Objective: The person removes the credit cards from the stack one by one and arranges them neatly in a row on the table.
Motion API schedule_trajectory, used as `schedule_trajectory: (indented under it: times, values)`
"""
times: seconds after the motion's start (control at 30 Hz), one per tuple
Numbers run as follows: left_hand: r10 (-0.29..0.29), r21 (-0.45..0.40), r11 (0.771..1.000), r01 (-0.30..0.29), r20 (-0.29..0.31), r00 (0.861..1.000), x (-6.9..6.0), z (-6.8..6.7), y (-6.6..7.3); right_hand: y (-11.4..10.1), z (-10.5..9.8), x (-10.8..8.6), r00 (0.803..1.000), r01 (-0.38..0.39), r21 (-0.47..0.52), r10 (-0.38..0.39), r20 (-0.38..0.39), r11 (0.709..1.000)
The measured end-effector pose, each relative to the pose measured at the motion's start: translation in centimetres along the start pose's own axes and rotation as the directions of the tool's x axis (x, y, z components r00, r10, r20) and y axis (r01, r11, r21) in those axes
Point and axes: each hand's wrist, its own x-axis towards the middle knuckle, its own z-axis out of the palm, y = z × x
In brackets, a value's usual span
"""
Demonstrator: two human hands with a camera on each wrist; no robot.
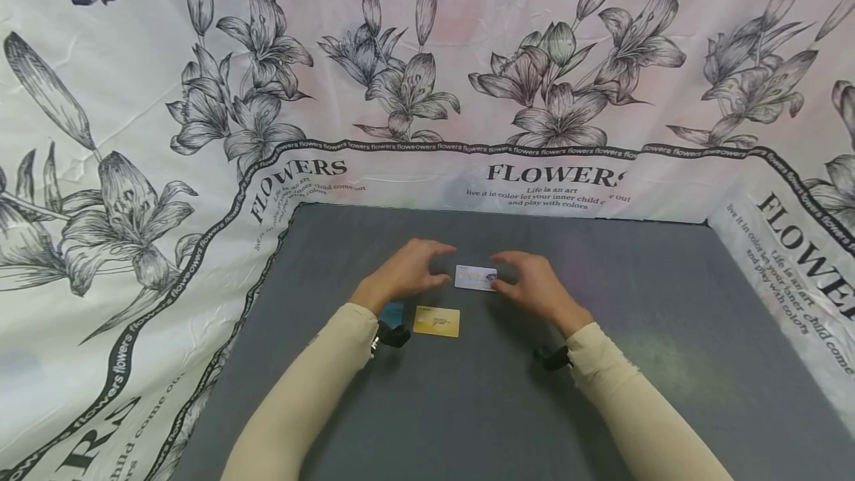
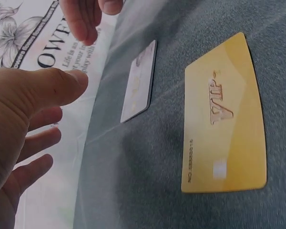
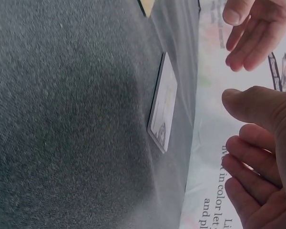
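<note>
A white card [image 1: 476, 277] lies flat on the grey table between both hands; in the right wrist view its edge looks thick, like a small stack. My left hand [image 1: 415, 267] hovers just left of it, thumb and fingers apart, holding nothing. On the other side my right hand [image 1: 532, 283] is spread in the same way, near the card's right end, and appears apart from it in the right wrist view. Nearer to me lies a gold VIP card [image 2: 224, 119]. Beside that, a blue card [image 1: 392, 315] is partly hidden by the left wrist.
The grey table [image 1: 467, 407] spreads out around the cards. White cloth [image 1: 427, 184] with printed flowers and lettering hangs along its back and sides. A dark strap with a device [image 1: 392, 335] sits on the left wrist, another [image 1: 553, 357] on the right.
</note>
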Motion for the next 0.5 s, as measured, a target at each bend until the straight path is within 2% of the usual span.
schedule_trajectory:
  times: [0.3, 0.5]
  values:
    - [0.017, -0.024, 1.000, -0.017, 0.008, 1.000, 1.3, 0.9, 0.0, 0.5, 0.0, 0.4, 0.999, -0.032, 0.013, 0.032, -0.009, 0.999]
    - [0.000, -0.038, 0.999, 0.000, 0.013, 1.000, 1.7, 1.6, -0.2, 1.0, 0.4, 0.4, 0.997, -0.069, 0.035, 0.069, -0.014, 0.997]
